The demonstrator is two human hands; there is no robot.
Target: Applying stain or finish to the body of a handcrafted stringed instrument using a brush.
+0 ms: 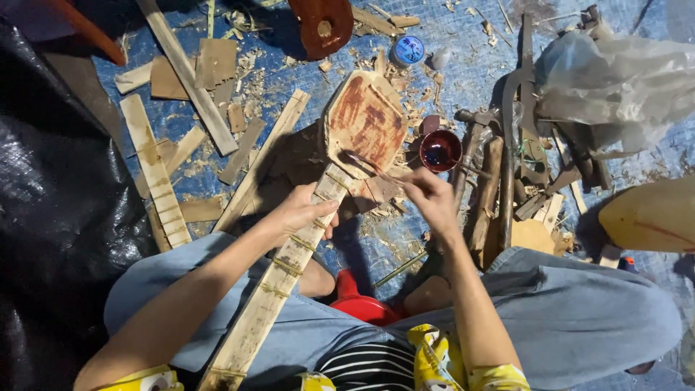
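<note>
Pale wood forms the long neck [279,279] of an unfinished instrument lying across the person's lap. The left hand [300,212] wraps shut around this neck near its upper end. The right hand [432,199] pinches a thin brush [369,165], its tip on the rounded wooden body [364,122], which is streaked with reddish-brown stain. Just beyond sits a small cup [440,150] of dark stain on the blue tarp [463,43].

Person is sitting with knees spread, both bare forearms reaching forward and down. Left hand [300,211] is curling, fingers wrapped in a closed grip, thumb lying on top. Right hand [432,197] is pinching, fingertips [410,181] drawn together, wrist slightly bent. Hands are sitting near each other, not touching.
</note>
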